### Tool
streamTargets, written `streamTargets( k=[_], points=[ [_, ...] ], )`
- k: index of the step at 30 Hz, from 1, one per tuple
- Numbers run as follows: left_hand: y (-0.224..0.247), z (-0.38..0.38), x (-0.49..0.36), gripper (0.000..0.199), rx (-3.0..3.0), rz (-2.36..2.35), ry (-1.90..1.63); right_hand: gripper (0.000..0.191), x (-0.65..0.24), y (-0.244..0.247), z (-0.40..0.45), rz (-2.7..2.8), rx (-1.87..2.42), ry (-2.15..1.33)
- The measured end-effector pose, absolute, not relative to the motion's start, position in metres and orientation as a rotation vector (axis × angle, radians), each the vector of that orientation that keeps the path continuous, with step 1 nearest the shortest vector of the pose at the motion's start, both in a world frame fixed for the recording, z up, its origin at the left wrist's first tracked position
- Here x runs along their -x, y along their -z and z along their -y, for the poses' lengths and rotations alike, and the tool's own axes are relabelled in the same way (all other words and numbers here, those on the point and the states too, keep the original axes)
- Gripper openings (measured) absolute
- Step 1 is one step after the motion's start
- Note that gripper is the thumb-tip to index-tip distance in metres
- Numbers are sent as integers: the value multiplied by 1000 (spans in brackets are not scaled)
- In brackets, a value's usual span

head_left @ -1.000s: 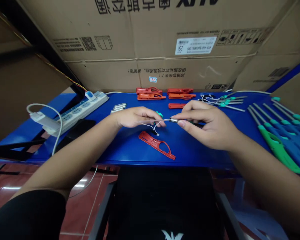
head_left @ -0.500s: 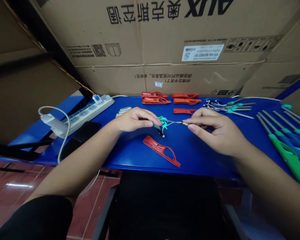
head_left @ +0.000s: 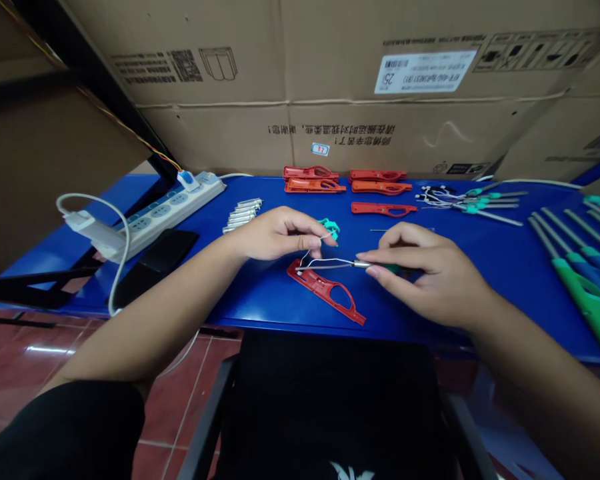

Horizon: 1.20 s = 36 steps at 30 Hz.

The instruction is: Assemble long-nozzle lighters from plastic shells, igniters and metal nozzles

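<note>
Head view: red half-shell [head_left: 325, 288] laid face-up near front edge of blue tabletop [head_left: 260, 293], wire ends over its left end. White wires [head_left: 330, 259] pinched in left grip [head_left: 283, 235], metal tip [head_left: 362, 264] clamped in right grip [head_left: 423, 270]. Bare tabletop seen either side of shell; cardboard [head_left: 220, 140] propped behind.

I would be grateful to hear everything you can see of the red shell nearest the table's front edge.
The red shell looks like moulded plastic: a long, shallow piece with an oval loop and a narrow tip. It lies slantwise on the blue table, tip towards the front right. Wires run over its broad end, contact unclear.
</note>
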<state>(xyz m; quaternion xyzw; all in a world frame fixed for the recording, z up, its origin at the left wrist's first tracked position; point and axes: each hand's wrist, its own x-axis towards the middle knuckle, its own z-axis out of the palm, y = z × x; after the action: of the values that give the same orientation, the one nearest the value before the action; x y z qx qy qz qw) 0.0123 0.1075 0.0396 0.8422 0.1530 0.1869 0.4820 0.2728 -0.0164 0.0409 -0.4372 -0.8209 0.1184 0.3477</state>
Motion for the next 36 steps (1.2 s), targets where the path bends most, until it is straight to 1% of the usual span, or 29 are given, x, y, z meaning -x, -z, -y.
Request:
streamTargets(
  k=[3,5,7,10,11,15,19,26,31,34,36],
  points=[
    [-38,-106,-16,21,-2232,-298,-336,22,-267,-33,32,2134,1239,-387],
    [-36,-105,-20,22,-2303,-264,-263,23,-264,-29,41,2139,1309,-453],
    [-34,-103,-23,28,-2335,-238,-201,23,-263,-26,48,2144,1371,-488],
    [-33,-102,-25,45,-2323,-189,-151,23,-263,-23,53,2159,1433,-496],
    [-32,-102,-25,47,-2327,-186,-147,24,-264,-22,54,2167,1446,-495],
    [-32,-103,-23,39,-2435,-231,-98,26,-267,-17,57,2221,1487,-414],
    [-30,-103,-24,37,-2489,-217,-142,26,-271,-11,57,2254,1523,-275],
    [-29,-91,-35,22,-2516,-295,-332,26,-275,-11,48,2257,1423,-334],
    [-28,-78,-40,23,-2343,-479,-373,24,-275,-12,39,2268,1390,-271],
    [-30,-75,-40,11,-2341,-474,-376,24,-274,-14,37,2265,1371,-251],
    [-31,-75,-39,9,-2375,-437,-367,24,-274,-14,36,2264,1353,-245]
  ],
)
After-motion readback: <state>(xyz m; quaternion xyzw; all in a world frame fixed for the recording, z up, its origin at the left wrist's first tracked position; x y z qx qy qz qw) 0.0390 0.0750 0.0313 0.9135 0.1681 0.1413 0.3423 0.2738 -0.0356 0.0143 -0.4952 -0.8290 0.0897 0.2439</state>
